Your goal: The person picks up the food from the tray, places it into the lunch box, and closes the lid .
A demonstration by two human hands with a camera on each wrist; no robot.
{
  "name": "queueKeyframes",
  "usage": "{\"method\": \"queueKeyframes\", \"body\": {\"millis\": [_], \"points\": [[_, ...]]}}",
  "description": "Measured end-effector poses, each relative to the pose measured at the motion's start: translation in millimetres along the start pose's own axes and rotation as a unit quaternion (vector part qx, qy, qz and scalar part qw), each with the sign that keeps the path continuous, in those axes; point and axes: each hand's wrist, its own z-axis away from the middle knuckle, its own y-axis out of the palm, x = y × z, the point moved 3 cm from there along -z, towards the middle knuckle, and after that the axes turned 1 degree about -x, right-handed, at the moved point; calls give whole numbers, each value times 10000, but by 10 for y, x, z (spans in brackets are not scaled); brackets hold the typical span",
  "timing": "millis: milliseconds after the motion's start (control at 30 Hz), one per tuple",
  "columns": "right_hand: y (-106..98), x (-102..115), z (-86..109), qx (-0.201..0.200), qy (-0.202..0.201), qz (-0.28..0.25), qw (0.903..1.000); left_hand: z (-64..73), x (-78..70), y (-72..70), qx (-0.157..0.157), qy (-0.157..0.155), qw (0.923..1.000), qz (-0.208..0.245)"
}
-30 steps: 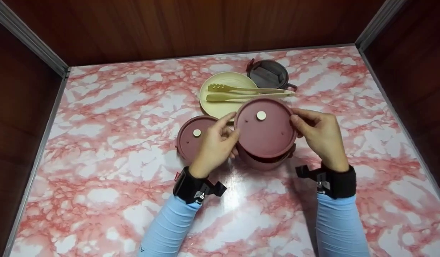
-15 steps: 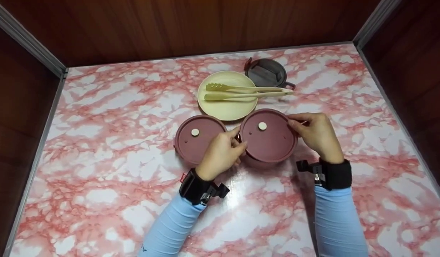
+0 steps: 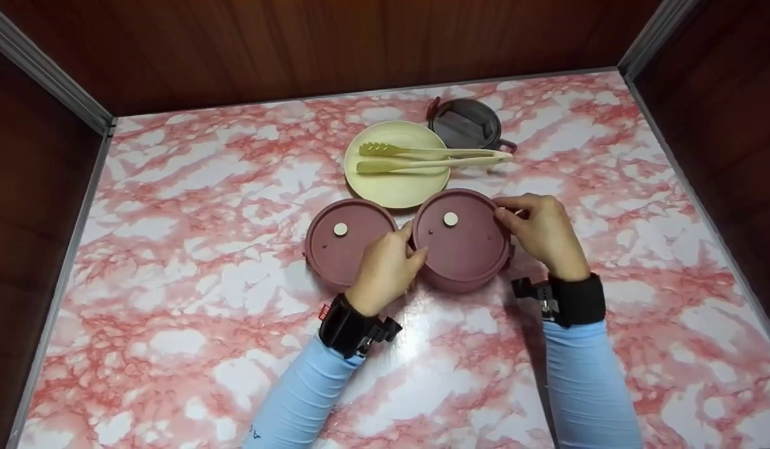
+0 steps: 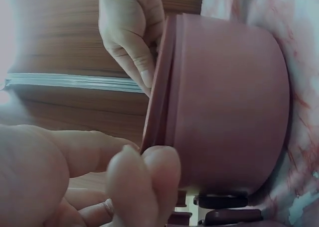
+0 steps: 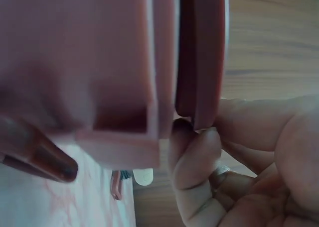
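A dusty-red round lid (image 3: 461, 252) with a cream knob lies over the right pot (image 3: 460, 287). My left hand (image 3: 382, 268) pinches the lid's left edge, while the thumb and fingers of my right hand (image 3: 543, 232) hold its right edge. From the left wrist, the lid (image 4: 160, 82) sits slightly tilted above the pot (image 4: 234, 107). A dark gap separates the lid (image 5: 208, 53) from the rim in the right wrist view. Immediately left stands a second pot with a matching lid (image 3: 329, 265), partly hidden by my left hand.
Behind the pots is a pale yellow plate (image 3: 397, 190). A slotted utensil (image 3: 385, 149) and a flat-bladed one (image 3: 379, 167) lie across it. A smaller dark pot (image 3: 463, 125) stands at the back, near the brown wall (image 3: 360, 50).
Both hands have lowered the lid from a tilted position above the right pot down toward its rim. Lately the lid, pot and hands have shifted slightly left.
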Motion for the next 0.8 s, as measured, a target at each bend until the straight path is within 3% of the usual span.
{"method": "queueKeyframes", "body": {"millis": [167,433,800], "points": [[-15,15,22,137,65,222,9996,-2,-27,35,-236,203,9979,-565],[-14,-2,30,359,360,248,9984,21,-50,69,-382,344,9936,-1002],[2,-58,37,414,436,-105,9981,0,-46,66,-13,287,9921,-1223]]}}
